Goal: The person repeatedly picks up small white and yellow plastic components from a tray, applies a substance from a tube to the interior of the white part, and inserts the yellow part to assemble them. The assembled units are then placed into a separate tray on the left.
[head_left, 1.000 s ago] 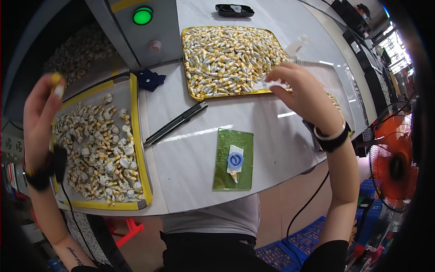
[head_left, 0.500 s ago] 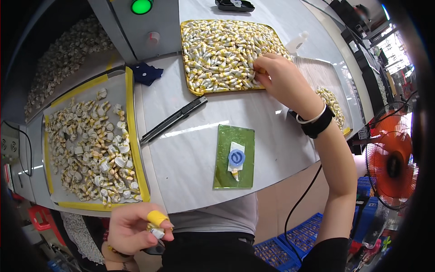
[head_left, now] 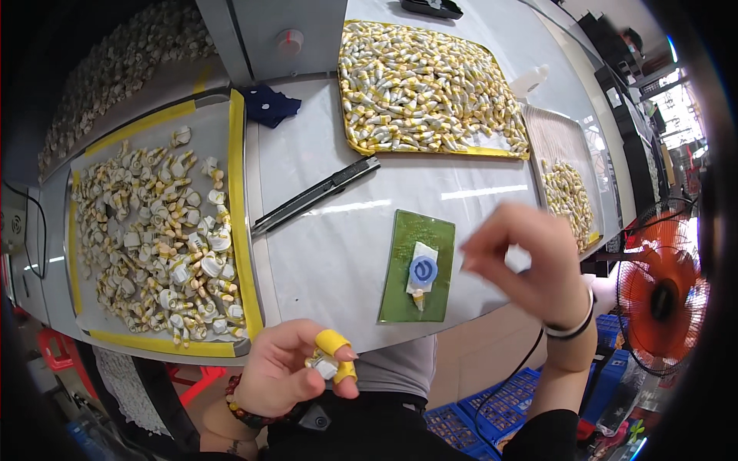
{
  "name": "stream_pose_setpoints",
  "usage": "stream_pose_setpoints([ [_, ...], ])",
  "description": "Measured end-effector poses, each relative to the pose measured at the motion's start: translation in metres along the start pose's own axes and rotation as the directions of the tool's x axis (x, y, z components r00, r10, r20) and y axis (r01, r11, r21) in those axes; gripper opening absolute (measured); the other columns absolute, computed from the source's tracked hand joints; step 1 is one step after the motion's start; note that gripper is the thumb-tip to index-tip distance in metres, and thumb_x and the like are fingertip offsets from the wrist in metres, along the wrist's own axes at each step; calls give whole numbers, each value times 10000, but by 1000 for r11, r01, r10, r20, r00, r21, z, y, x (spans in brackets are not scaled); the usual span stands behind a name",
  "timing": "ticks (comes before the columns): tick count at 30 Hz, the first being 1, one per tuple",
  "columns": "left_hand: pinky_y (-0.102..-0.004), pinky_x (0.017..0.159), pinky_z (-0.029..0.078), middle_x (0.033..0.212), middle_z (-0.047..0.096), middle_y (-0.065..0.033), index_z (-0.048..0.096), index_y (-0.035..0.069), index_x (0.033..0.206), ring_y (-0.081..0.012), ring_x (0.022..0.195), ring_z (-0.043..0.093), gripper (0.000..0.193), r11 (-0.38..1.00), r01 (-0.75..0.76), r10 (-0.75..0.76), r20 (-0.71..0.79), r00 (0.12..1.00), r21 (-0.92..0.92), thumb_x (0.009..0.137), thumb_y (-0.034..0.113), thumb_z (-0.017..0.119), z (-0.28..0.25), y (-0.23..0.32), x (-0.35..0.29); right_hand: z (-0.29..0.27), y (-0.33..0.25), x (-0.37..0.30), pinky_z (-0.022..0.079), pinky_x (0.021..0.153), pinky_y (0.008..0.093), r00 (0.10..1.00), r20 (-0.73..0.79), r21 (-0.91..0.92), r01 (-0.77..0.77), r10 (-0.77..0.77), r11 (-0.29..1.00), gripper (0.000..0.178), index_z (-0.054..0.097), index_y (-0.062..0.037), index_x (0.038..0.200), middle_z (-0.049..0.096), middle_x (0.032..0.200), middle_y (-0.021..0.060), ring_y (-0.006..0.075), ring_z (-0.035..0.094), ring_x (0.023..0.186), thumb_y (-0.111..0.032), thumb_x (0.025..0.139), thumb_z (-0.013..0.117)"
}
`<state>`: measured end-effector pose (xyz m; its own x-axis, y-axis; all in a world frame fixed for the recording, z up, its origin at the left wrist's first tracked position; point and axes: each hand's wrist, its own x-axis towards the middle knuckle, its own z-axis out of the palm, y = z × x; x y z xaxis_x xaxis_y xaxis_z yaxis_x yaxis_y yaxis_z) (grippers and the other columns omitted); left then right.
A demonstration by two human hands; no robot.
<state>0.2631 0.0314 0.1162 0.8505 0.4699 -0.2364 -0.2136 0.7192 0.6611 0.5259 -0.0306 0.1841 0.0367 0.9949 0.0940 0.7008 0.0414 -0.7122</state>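
Note:
My left hand (head_left: 296, 367), with yellow tape wrapped on its fingers, pinches a small white figurine piece (head_left: 324, 366) with yellow bits, low in front of my body. My right hand (head_left: 530, 261) is blurred, its thumb and fingertips brought together just right of a green glass plate (head_left: 393, 300). Whatever sits between those fingertips is too smeared to see. On the plate lies a white pad with a round blue piece (head_left: 423, 270); a small yellow-and-white piece (head_left: 419, 298) pokes out below it. Beyond is a yellow-edged tray (head_left: 415, 150) full of small white-and-yellow pieces.
A yellow-taped tray (head_left: 240, 292) of white figurines stands at left. A black box cutter (head_left: 315, 196) lies mid-table, near a dark blue cloth (head_left: 269, 106). Another tray (head_left: 550, 127) and a white bottle (head_left: 530, 80) stand at right. An orange fan (head_left: 663, 296) is beyond the table's edge.
My right hand has left the far tray and come back toward the green plate. My left hand, still holding the figurine piece, has shifted right and up in the picture. The view has shifted too.

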Motion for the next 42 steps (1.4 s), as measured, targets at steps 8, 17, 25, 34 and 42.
stream_pose_setpoints([
  [8,-240,641,469,831,579,-106,544,-42,966,-125,670,572,584,980,87,-70,98,993,-179,780,506,627,-13,-1,4,18,5,-24,445,471,225,1000,-8,73,-18,18,997,132,642,-34,815,604,689,51,114,574,547,31,708,685],
  [17,-241,549,373,770,480,-63,512,-10,1006,-118,607,429,460,993,-78,75,33,997,94,916,438,456,5,-3,11,18,6,-25,488,537,273,998,9,-154,69,-69,986,191,637,-19,840,613,725,64,192,603,627,52,669,682],
  [25,-249,524,406,709,513,-71,492,3,984,-120,593,489,414,980,-167,173,-49,984,111,859,385,586,16,-6,8,25,12,-18,471,568,293,971,123,-399,236,-204,886,229,599,-26,860,552,764,60,213,552,696,-1,634,620],
  [34,-233,568,412,790,534,-72,536,-25,998,-101,645,491,413,987,-119,131,-112,985,110,895,374,549,15,-3,8,33,8,-13,462,555,293,965,110,-365,262,-238,894,243,590,-29,861,539,755,56,205,539,679,6,626,640],
  [42,-210,608,386,852,525,-119,132,73,1207,-110,676,467,445,996,-56,75,324,943,-68,952,202,473,0,-21,14,30,-18,-23,478,586,280,979,-59,357,202,-194,912,224,641,11,905,640,820,112,212,603,675,51,694,708],
])
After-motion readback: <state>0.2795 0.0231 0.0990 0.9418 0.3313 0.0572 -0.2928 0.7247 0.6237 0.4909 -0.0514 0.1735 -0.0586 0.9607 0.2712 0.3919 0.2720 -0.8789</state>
